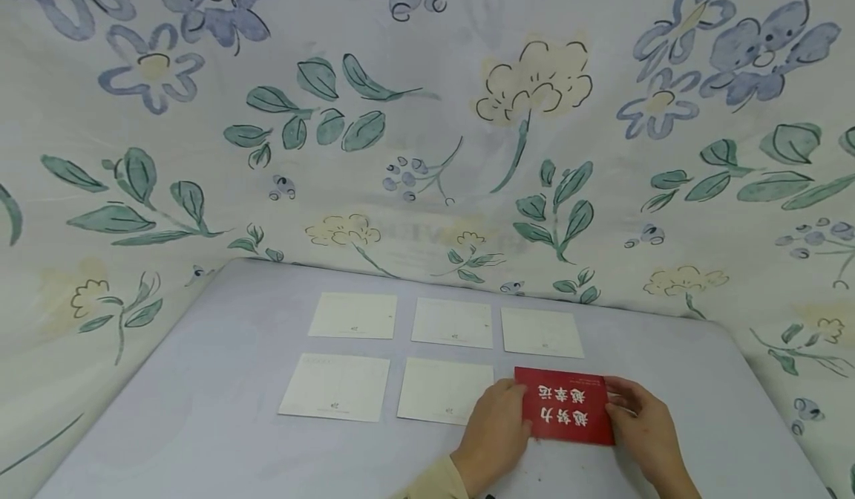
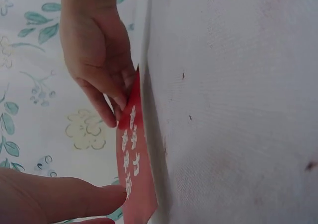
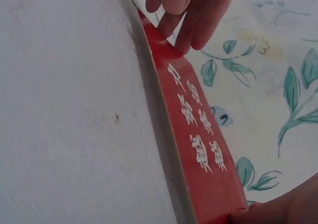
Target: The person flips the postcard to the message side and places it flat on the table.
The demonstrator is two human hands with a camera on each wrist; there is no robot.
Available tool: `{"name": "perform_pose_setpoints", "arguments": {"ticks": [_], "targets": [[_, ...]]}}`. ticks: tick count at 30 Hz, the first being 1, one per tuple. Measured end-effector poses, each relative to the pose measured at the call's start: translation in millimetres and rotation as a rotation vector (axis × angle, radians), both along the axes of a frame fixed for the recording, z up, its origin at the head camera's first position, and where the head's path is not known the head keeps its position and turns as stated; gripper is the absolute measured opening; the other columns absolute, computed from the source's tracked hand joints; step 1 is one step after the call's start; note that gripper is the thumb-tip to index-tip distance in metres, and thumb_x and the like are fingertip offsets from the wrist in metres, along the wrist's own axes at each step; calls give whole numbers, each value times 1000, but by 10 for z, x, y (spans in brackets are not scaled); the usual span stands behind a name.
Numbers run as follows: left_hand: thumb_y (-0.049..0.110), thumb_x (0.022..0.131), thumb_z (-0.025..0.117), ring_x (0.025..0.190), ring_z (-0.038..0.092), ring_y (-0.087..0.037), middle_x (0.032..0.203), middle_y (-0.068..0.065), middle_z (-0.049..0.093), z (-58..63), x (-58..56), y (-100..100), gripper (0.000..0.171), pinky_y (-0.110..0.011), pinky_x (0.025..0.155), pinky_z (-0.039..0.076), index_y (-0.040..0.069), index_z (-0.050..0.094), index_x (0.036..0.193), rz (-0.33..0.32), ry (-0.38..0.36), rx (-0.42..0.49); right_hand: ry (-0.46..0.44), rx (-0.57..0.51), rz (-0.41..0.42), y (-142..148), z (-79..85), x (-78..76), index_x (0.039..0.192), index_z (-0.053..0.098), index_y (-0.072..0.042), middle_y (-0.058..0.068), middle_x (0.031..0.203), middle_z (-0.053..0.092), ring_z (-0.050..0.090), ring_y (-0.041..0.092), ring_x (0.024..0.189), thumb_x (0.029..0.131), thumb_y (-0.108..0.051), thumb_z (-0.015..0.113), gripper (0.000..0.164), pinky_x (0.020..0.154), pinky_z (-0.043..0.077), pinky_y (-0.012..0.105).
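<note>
A red card [image 1: 566, 407] with white printed characters lies level, low over the near right of the table, its lettering upside down in the head view. My left hand [image 1: 493, 434] grips its left edge. At the opposite edge my right hand [image 1: 646, 432] pinches it, thumb on the near side. The right wrist view shows the red card [image 3: 191, 129] edge-on beside the white surface, with fingers of the left hand [image 3: 196, 13] at its far end. In the left wrist view, the right hand [image 2: 99, 55] holds the far end of the card [image 2: 136, 159].
Several white cards lie in two rows: a back-row card [image 1: 352, 315] at left, another [image 1: 452, 322] in the middle, one [image 1: 542, 332] at right, and front-row cards [image 1: 334, 387] [image 1: 444, 390] below. The white table [image 1: 200, 402] meets a flowered cloth [image 1: 427, 135] behind.
</note>
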State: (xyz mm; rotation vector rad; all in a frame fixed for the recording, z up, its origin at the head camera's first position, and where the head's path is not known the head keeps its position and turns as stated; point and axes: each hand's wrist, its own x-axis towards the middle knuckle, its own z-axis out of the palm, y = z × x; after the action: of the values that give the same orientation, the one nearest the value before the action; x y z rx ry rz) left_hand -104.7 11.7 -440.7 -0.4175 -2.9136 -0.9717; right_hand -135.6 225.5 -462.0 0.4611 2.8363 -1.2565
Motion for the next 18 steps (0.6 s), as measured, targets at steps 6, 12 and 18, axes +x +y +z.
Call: {"name": "perform_pose_setpoints", "arguments": {"ticks": [6,12,18], "targets": [[8,78,70,109,55,-23,117,-13,57,-4,-18,-7,38,-34,92,46,-2,61,113,8,52,12,10,-13,-18,-5,-3,-1,129,47,1,24,122,53,54,33,107,89,-1,56,41,87,48,43],[6,77,70,108,56,-22,117,-12,56,12,-45,-18,37,-32,91,46,-2,62,112,28,90,35,-7,-33,-22,2,-21,-4,129,47,2,23,121,54,54,33,108,90,-4,57,41,86,49,42],[6,78,71,111,55,-20,120,-11,54,7,-71,-14,44,-30,91,46,-2,58,119,61,65,88,0,-44,-23,18,-30,-5,128,48,3,24,120,54,55,34,107,89,-7,59,41,84,51,40]]}}
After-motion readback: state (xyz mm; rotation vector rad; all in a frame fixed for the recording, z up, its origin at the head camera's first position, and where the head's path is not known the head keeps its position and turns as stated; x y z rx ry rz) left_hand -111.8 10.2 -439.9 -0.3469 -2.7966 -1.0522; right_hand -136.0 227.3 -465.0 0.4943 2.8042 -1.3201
